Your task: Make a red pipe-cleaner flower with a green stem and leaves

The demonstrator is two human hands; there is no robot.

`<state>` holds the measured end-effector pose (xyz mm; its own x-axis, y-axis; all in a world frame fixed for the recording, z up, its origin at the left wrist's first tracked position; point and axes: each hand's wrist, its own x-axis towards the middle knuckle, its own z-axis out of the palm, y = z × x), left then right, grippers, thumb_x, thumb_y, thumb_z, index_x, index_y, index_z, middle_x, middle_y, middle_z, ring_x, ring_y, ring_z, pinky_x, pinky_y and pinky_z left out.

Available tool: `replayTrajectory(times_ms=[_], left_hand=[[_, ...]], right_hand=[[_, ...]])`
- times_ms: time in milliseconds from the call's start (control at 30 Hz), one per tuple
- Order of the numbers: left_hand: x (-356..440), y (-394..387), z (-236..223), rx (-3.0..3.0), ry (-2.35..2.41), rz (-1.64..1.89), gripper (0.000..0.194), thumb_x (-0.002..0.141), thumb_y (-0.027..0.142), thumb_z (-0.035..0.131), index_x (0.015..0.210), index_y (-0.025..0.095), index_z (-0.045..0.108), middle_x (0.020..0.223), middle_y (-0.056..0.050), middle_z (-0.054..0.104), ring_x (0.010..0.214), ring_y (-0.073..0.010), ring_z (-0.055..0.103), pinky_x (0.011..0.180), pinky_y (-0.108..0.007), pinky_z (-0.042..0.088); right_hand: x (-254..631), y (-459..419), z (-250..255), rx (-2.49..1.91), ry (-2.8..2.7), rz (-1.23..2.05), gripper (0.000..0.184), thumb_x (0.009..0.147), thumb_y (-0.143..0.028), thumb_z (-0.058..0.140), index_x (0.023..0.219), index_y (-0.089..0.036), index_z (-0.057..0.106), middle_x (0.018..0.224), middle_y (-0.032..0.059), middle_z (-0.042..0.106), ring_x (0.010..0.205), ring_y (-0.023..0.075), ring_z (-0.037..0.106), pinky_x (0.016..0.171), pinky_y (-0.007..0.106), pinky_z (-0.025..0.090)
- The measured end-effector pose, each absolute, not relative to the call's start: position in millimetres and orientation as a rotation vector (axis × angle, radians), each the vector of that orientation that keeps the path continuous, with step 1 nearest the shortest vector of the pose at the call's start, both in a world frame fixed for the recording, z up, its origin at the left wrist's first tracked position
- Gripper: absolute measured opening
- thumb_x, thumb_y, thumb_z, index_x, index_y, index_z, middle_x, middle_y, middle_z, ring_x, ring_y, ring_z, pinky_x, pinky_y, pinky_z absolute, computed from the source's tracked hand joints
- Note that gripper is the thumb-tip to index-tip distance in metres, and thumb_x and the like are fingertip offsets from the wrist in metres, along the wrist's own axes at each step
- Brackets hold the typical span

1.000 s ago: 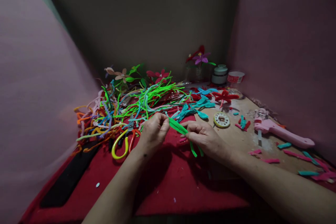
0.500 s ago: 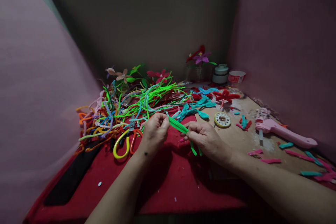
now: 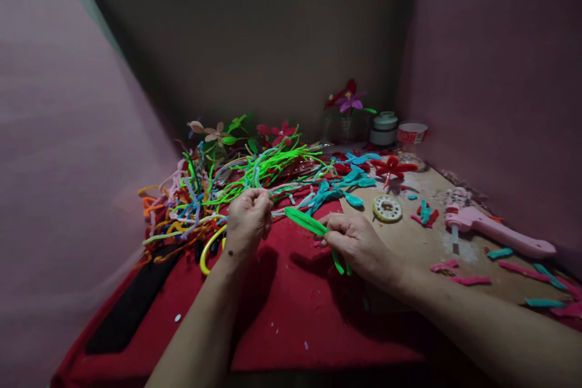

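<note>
My right hand (image 3: 352,239) pinches a bright green pipe cleaner (image 3: 305,221) bent into a narrow leaf-like loop. The loop points up and left, and its loose ends hang below my fingers. My left hand (image 3: 248,218) is closed just left of the loop's tip, apart from it; whether anything is between its fingertips is hidden. Beside my left wrist shows the yellow handle (image 3: 206,254) of a pair of scissors, mostly covered by the hand. Behind both hands lies a heap of green pipe cleaners (image 3: 284,163), with turquoise leaf shapes (image 3: 325,197) to its right.
A pink glue gun (image 3: 495,230) rests on a brown board (image 3: 409,248) at right, with a round yellow-rimmed dial-like disc (image 3: 387,208) and scattered scraps. A black strip (image 3: 131,306) lies on the red cloth (image 3: 282,327). A jar (image 3: 383,129) and flowers (image 3: 349,102) stand at the back.
My left hand has let go of the green loop's tip and moved left, now covering much of the scissors. The right hand keeps its hold, nearly unmoved.
</note>
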<state>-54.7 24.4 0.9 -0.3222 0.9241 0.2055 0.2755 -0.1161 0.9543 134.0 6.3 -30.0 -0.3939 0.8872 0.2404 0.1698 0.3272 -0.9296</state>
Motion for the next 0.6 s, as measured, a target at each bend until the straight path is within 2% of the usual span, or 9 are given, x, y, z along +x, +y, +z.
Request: replayTrajectory(times_ms=[100,300,433,600], left_hand=[[-61,27,7,1.210,1.367,1.493,0.016,0.071,0.032,0.054,0.069,0.018,0.048,0.050,0.007,0.049,0.031,-0.0053,0.037,0.029,-0.017,0.027],[-64,25,7,1.189,1.183,1.325,0.015,0.068,0.025,0.060,0.071,0.011,0.055,0.063,-0.002,0.062,0.041,-0.0075,0.051,0.037,-0.019,0.039],[-59,22,4,1.247,1.159,1.240,0.011,0.065,0.016,0.061,0.074,0.012,0.057,0.061,0.000,0.060,0.047,-0.0090,0.053,0.042,-0.020,0.043],[-51,18,3,1.284,1.141,0.961,0.016,0.070,0.022,0.060,0.082,0.012,0.059,0.053,0.002,0.055,0.044,-0.0084,0.051,0.044,-0.022,0.046]], right_hand=[[134,6,-30,-0.937,-1.752,1.185,0.015,0.070,-0.013,0.041,0.055,-0.017,0.043,0.058,-0.0025,0.044,0.053,0.0089,0.040,0.048,0.020,0.032],[136,8,-26,-1.005,-1.632,1.136,0.019,0.073,-0.019,0.045,0.054,-0.017,0.045,0.052,-0.0036,0.039,0.052,0.0094,0.039,0.049,0.021,0.031],[135,10,-26,-1.005,-1.534,1.174,0.021,0.076,-0.024,0.047,0.056,-0.017,0.043,0.051,-0.0044,0.039,0.049,0.0090,0.037,0.048,0.021,0.030],[133,11,-25,-0.976,-1.528,1.162,0.019,0.077,-0.024,0.048,0.060,-0.015,0.051,0.056,-0.0035,0.042,0.054,0.0092,0.039,0.053,0.022,0.033]])
